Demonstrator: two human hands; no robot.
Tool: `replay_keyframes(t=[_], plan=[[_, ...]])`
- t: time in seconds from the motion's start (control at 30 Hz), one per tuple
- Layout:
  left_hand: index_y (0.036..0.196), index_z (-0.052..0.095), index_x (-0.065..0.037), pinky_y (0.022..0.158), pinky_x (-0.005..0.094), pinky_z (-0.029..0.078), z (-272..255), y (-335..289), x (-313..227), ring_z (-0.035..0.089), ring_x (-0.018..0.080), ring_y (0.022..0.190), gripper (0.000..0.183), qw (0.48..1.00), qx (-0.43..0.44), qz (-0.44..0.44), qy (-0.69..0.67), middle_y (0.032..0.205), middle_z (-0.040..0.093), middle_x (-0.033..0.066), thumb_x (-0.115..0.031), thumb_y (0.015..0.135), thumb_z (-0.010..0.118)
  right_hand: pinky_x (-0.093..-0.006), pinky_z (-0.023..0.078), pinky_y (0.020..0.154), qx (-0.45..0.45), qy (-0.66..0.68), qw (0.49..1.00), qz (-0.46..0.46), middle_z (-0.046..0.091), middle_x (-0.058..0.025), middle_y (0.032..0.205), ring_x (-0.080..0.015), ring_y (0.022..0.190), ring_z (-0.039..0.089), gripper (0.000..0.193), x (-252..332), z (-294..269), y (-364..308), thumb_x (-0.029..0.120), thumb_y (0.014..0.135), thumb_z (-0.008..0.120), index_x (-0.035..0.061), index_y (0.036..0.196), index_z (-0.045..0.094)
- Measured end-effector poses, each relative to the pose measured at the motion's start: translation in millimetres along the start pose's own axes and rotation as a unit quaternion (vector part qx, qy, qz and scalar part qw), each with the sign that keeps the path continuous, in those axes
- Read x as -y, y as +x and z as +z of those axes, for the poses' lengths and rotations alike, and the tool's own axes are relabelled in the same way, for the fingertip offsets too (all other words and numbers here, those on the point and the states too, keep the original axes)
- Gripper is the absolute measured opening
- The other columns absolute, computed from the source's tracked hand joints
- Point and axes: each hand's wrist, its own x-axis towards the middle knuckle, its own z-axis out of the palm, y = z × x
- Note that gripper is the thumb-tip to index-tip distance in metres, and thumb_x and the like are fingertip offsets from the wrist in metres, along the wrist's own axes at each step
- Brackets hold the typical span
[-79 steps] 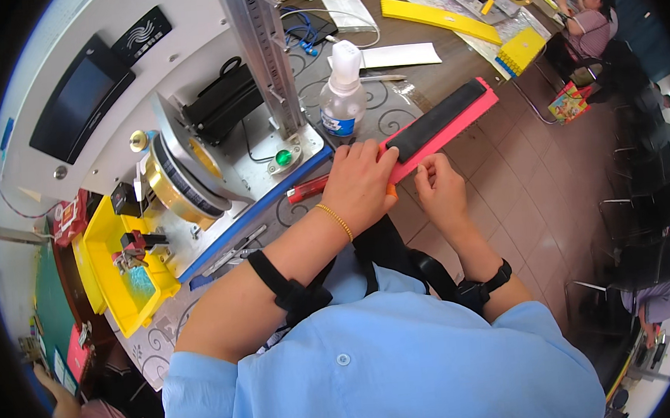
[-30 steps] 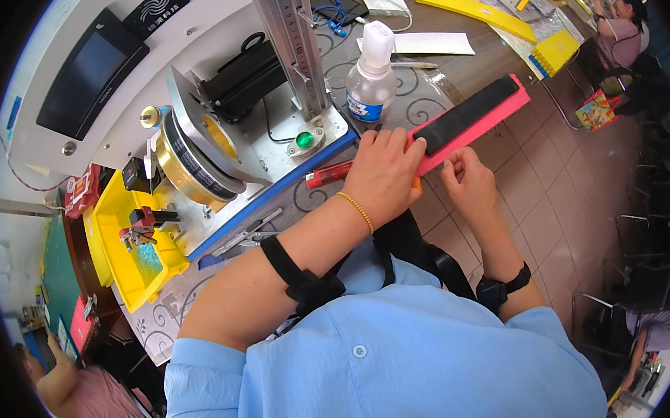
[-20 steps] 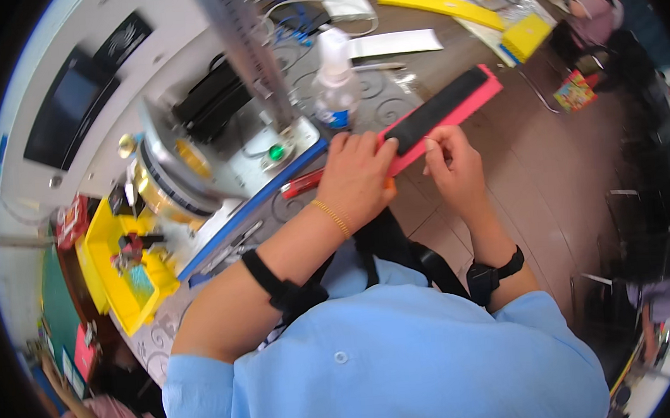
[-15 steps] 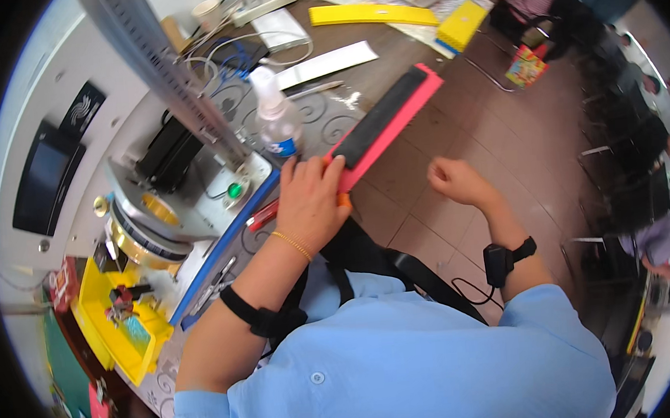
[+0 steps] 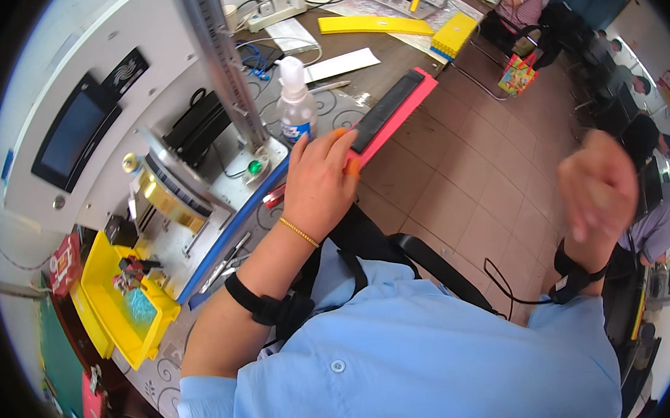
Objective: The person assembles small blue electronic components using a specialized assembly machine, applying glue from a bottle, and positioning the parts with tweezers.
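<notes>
My left hand (image 5: 319, 180) is closed over the near end of a long pink bar (image 5: 398, 117) topped with a black strip (image 5: 387, 109). The bar slants away to the right, past the table edge. Small orange parts (image 5: 353, 166) show by my fingers and thumb; what they belong to is hidden. My right hand (image 5: 599, 190) is raised at the right, apart from the bar and smeared by motion. Just beyond my left hand stands a clear spray bottle (image 5: 295, 107) with a white top. A red-handled object (image 5: 273, 196) lies beside my left wrist.
A machine with a metal column (image 5: 219, 54), a brass-coloured drum (image 5: 171, 201) and a screen (image 5: 73, 134) stands at the left. Nearer is a yellow bin (image 5: 130, 332). Yellow strips (image 5: 373, 24), a yellow block (image 5: 453, 36) and a power strip (image 5: 277, 9) lie farther back. People sit beyond.
My right hand has swung to the right and up toward the camera. My left hand stays at the bar's near end. The view has turned slightly, shifting the machine rightward.
</notes>
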Motion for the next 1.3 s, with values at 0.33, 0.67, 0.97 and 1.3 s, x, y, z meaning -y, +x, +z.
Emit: replay_keyframes(t=[0.33,0.67,0.97,1.3], plan=[[0.142,0.038,-0.003,0.098,0.0352,0.044,-100,17,-41,0.057,0.0235,0.114,0.057,0.587,-0.005,-0.118,-0.801,0.127,0.058,0.0113,-0.045,0.103,0.033,-0.0199,0.03,0.04,0.13,0.009,0.991,-0.024,0.052,0.0032,0.066,-0.0036,0.044,0.041,0.013,-21,81,122,0.015,0.091,0.059,0.0036,0.095,0.055],[0.121,0.059,-0.002,0.049,0.0182,0.025,-106,39,-2,0.03,0.0032,0.055,0.035,0.676,-0.11,-0.285,-0.671,0.07,0.043,-0.0058,-0.028,0.102,0.046,-0.0173,0.03,0.044,0.063,-0.036,0.997,-0.015,0.049,0.0062,0.069,-0.0002,0.05,0.039,0.015,-113,100,255,0.019,0.096,0.056,0.0042,0.097,0.058],[0.113,0.065,-0.003,0.047,0.0173,0.024,-89,36,17,0.029,0.0012,0.053,0.029,0.746,-0.171,-0.311,-0.563,0.066,0.043,-0.0071,-0.024,0.102,0.049,-0.0185,0.03,0.045,0.11,-0.106,0.988,-0.017,0.049,0.007,0.069,-0.0002,0.05,0.038,0.015,-115,104,278,0.02,0.096,0.058,0.0052,0.097,0.058],[0.112,0.064,-0.004,0.054,0.0188,0.041,-69,9,17,0.035,0.0022,0.054,0.03,0.718,-0.107,-0.392,-0.565,0.066,0.043,-0.0059,-0.026,0.102,0.048,-0.0201,0.029,0.047,0.049,-0.13,0.99,0.004,0.049,0.0073,0.068,-0.0018,0.052,0.036,0.015,-135,99,259,0.019,0.096,0.056,0.0047,0.096,0.058]])
